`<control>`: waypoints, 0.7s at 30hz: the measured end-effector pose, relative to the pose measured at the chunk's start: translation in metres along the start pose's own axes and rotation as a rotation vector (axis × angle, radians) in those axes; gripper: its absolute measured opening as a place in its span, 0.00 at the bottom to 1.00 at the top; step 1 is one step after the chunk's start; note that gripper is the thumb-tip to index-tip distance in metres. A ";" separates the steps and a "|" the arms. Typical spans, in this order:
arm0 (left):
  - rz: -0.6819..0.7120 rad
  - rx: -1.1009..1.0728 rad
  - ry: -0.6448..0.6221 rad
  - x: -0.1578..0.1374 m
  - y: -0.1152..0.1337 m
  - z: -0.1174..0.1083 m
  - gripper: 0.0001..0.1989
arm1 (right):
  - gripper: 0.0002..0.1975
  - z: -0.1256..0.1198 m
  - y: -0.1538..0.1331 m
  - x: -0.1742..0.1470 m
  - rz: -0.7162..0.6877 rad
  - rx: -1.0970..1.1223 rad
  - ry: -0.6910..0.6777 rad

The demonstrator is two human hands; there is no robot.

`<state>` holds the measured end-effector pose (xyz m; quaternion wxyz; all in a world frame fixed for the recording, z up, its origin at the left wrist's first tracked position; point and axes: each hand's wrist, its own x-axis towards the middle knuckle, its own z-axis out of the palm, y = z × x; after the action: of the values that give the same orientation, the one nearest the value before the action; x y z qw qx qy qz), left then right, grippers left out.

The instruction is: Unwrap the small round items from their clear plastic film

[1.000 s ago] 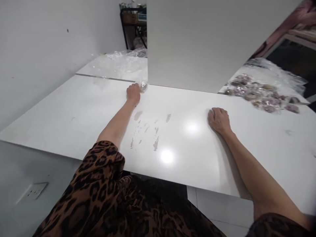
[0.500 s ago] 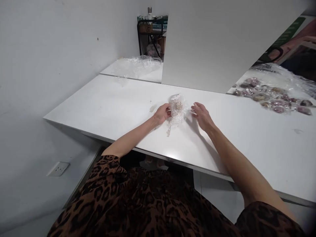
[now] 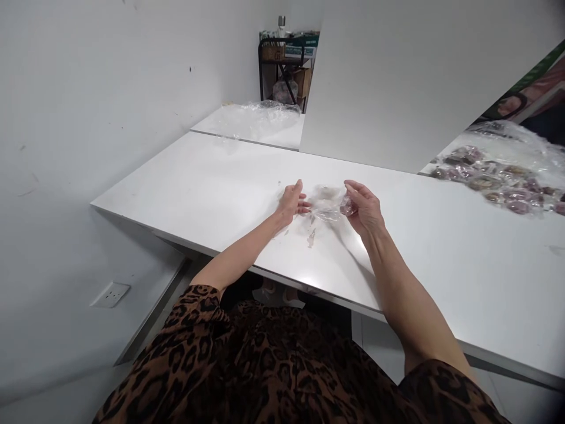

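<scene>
Plastic wrap (image 3: 327, 207) lies between left hand (image 3: 289, 203), fingers apart, and right hand (image 3: 367, 209), pinching its edge.

Between the left hand (image 3: 292, 201) and the right hand (image 3: 364, 209) we see clear plastic wrap (image 3: 327, 206), thin, crinkled and glossy. Under both hands the tabletop (image 3: 176, 176) is smooth and shiny, catching a bright reflection; just nearer to us than the left hand, dull worn patches (image 3: 311, 237) break its gloss. Beyond the left hand we find loose plastic film (image 3: 260, 121), wrinkled and glinting, and farther off a dark rack (image 3: 261, 76) that looks like metal. Right of the right hand, bundles (image 3: 507, 182) shine in clear plastic. Beyond both hands the upright panel (image 3: 379, 88) is smooth and nearly matt. Below them, we note soft patterned cloth (image 3: 273, 377).
</scene>
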<state>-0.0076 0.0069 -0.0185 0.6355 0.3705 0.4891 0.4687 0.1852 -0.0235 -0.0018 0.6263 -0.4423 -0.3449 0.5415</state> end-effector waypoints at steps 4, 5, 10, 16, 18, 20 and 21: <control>0.262 0.291 -0.270 -0.004 0.001 -0.004 0.34 | 0.27 -0.006 -0.007 -0.008 0.009 -0.003 -0.053; 0.294 0.338 -0.348 -0.004 -0.001 -0.003 0.37 | 0.27 -0.007 -0.008 -0.010 0.014 -0.008 -0.080; 0.191 0.255 -0.469 -0.001 -0.014 0.009 0.27 | 0.25 -0.010 -0.019 -0.018 0.013 -0.051 -0.236; 0.021 0.097 -0.446 -0.003 -0.006 0.007 0.25 | 0.22 -0.018 -0.031 -0.025 -0.042 -0.049 -0.302; -0.023 0.189 -0.491 -0.004 -0.004 0.006 0.32 | 0.21 -0.019 -0.031 -0.028 -0.051 -0.048 -0.324; -0.026 0.321 -0.576 -0.005 -0.004 0.007 0.36 | 0.21 -0.018 -0.028 -0.030 -0.056 -0.061 -0.345; -0.007 0.386 -0.613 -0.006 -0.006 0.009 0.36 | 0.21 -0.018 -0.027 -0.030 -0.063 -0.067 -0.350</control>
<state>0.0022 -0.0006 -0.0204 0.6727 0.6053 0.3564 0.2325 0.2060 -0.0571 0.0179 0.5580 -0.3510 -0.4803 0.5786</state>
